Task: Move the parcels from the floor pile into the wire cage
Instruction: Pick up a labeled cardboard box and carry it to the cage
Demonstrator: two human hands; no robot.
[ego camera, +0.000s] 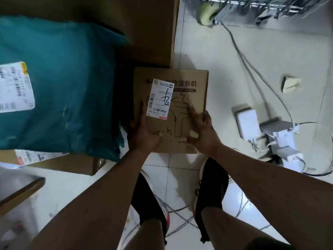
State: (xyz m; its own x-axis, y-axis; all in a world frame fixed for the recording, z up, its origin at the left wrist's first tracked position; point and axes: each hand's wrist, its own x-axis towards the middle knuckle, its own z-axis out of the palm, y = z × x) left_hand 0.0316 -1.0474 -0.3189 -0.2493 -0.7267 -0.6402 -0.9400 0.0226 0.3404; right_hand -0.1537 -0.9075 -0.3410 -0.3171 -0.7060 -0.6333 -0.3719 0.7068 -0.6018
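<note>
A small brown cardboard parcel (pixel 191 82) with a white shipping label and printed characters lies in the middle of the view, above the white tiled floor. My left hand (pixel 142 130) grips its left near edge, thumb on top. My right hand (pixel 200 130) grips the right near corner, thumb across the top face. The wire cage (pixel 270 6) shows only as a blurred metal frame with a pale wheel at the top right. To the left lies the floor pile: a large teal plastic mailer (pixel 68 87), a flat box (pixel 72 165) under it, and a big carton (pixel 140 26) behind.
A white power strip (pixel 246 121) with plugs and adapters lies on the floor at the right, with cables running toward the cage. A small pale scrap (pixel 290 83) lies further back. Thin wires cross the tiles around my black shoes (pixel 210 192). Another box corner (pixel 19 193) pokes in at lower left.
</note>
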